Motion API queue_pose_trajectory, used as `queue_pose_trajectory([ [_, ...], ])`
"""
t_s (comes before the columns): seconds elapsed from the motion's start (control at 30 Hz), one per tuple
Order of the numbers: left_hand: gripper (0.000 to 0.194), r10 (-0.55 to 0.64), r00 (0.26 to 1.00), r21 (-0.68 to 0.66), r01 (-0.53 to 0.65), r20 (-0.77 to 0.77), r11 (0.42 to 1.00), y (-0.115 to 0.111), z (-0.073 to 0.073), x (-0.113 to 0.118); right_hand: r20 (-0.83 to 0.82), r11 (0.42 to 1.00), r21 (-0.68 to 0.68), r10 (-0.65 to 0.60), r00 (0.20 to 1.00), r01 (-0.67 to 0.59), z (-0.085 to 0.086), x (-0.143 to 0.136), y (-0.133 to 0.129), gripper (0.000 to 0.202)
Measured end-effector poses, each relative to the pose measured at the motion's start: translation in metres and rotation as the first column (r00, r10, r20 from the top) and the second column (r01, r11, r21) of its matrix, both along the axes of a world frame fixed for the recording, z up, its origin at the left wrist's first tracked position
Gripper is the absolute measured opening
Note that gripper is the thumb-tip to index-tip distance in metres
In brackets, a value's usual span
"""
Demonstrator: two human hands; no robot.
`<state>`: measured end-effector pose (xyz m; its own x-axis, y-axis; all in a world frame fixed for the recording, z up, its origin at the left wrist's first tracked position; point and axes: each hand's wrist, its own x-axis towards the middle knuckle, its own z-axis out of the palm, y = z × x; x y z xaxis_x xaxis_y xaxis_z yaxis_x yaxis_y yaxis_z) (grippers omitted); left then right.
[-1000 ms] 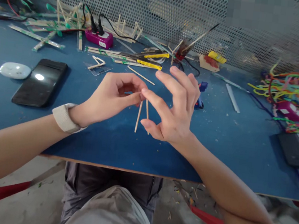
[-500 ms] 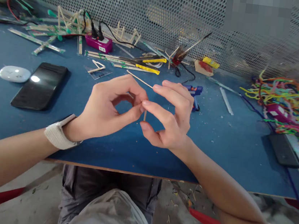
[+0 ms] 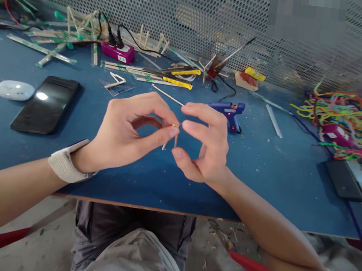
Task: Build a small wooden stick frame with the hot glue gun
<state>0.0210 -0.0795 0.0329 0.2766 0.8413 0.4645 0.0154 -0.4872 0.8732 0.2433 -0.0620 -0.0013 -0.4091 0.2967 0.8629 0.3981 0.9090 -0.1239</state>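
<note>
In the head view, my left grip (image 3: pixel 127 131), at the centre of the frame, is pinched narrow, thumb against fingers, on a small joined piece of thin wooden sticks (image 3: pixel 176 140), whose ends point down just below my fingertips. My right grip (image 3: pixel 211 143), just right of it, is loosely curled with a gap between thumb and forefinger; the forefinger is beside the joint, and whether it touches I cannot tell. Behind my right fingers, right of centre, lies a blue hot glue gun (image 3: pixel 233 112) on the blue tabletop (image 3: pixel 122 185). A loose wooden stick (image 3: pixel 168 95) lies above my hands, a V-shaped stick piece (image 3: pixel 120 78) to its left. At the left of the frame, a black smartphone (image 3: pixel 45 108) lies beside a white computer mouse (image 3: pixel 15 90).
</note>
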Motion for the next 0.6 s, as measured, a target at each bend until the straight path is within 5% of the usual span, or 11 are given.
queue_pose_trajectory([
  [0.1, 0.009, 0.007, 1.0, -0.019, -0.007, -0.002, 1.0, 0.001, -0.0009, 0.0002, -0.055, 0.999, 0.032, 0.004, 0.998, -0.002, 0.0017, -0.0012, 0.0006, 0.046],
  [0.2, 0.009, 0.021, 1.0, -0.021, -0.021, -0.008, 1.0, 0.002, -0.0033, 0.0006, -0.212, 0.999, 0.045, 0.012, 0.977, -0.003, 0.0005, -0.0027, 0.0019, 0.024],
  [0.37, 0.01, 0.014, 1.0, -0.024, -0.014, 0.001, 1.0, 0.0021, -0.0049, 0.0012, -0.33, 0.979, -0.187, 0.013, 0.944, -0.079, -0.003, -0.0037, 0.0028, 0.015],
  [0.6, 0.013, 0.016, 1.0, -0.03, -0.017, -0.007, 0.999, 0.0026, -0.0042, 0.0011, -0.505, 0.838, -0.47, 0.003, 0.863, -0.277, -0.0008, -0.0053, 0.0014, 0.029],
])
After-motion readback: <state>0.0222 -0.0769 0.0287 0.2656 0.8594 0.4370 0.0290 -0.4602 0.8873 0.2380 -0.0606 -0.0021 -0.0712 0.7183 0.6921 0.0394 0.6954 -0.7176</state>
